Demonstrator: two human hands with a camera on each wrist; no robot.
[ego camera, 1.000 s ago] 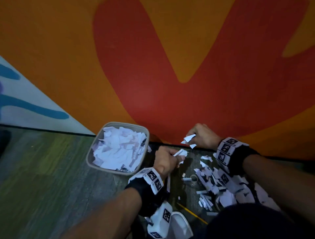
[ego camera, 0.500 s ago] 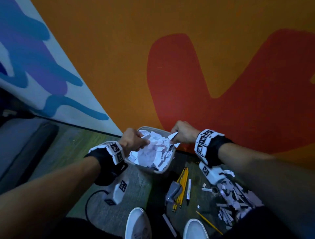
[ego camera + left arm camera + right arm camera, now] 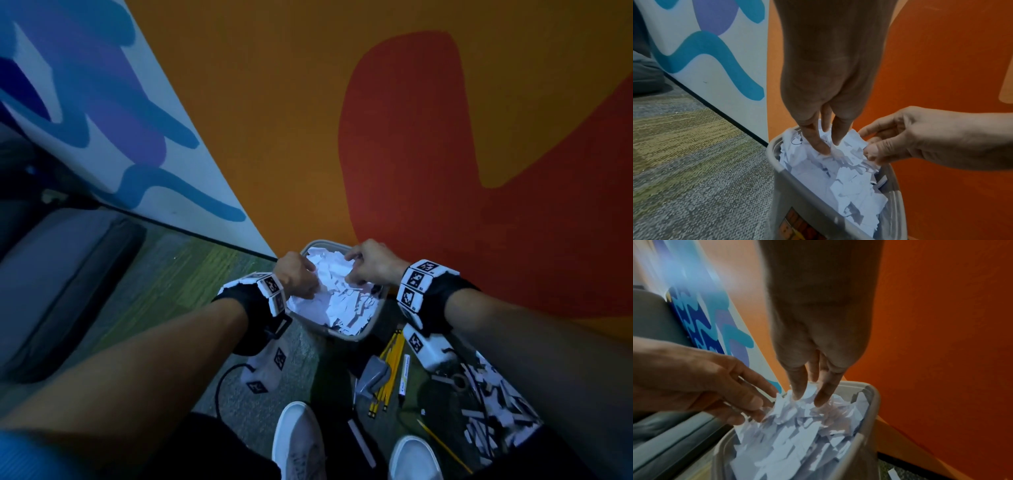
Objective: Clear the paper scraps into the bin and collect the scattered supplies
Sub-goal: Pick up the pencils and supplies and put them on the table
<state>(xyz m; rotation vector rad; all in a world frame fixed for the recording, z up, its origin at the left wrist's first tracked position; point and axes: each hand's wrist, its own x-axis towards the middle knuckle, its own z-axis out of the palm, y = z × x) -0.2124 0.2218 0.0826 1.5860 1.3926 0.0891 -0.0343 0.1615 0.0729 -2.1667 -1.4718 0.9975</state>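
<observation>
A grey bin [image 3: 372, 324] heaped with white paper scraps [image 3: 337, 298] stands on the carpet against the orange wall. Both hands are over its far end. My left hand [image 3: 305, 284] reaches down with straight fingers [image 3: 823, 146] touching the heap. My right hand [image 3: 356, 274] hangs opposite, its fingers [image 3: 797, 392] extended onto the scraps, holding nothing that I can see. More scraps [image 3: 493, 407] lie in a pile on the floor at the right. Yellow pencils [image 3: 388, 368], a grey stapler [image 3: 371, 377] and a marker [image 3: 404, 375] lie just this side of the bin.
A lone pencil [image 3: 443, 447], a tape roll [image 3: 457, 381] and a white strip [image 3: 361, 442] lie on the floor. My two white shoes [image 3: 298, 442] stand below the supplies. A grey cushioned seat [image 3: 51, 274] sits at the left, and the painted wall rises just behind the bin.
Both hands have carried pinched scraps from the floor pile leftward to the bin and let them go onto the heap. The head view has swung left and tilted down.
</observation>
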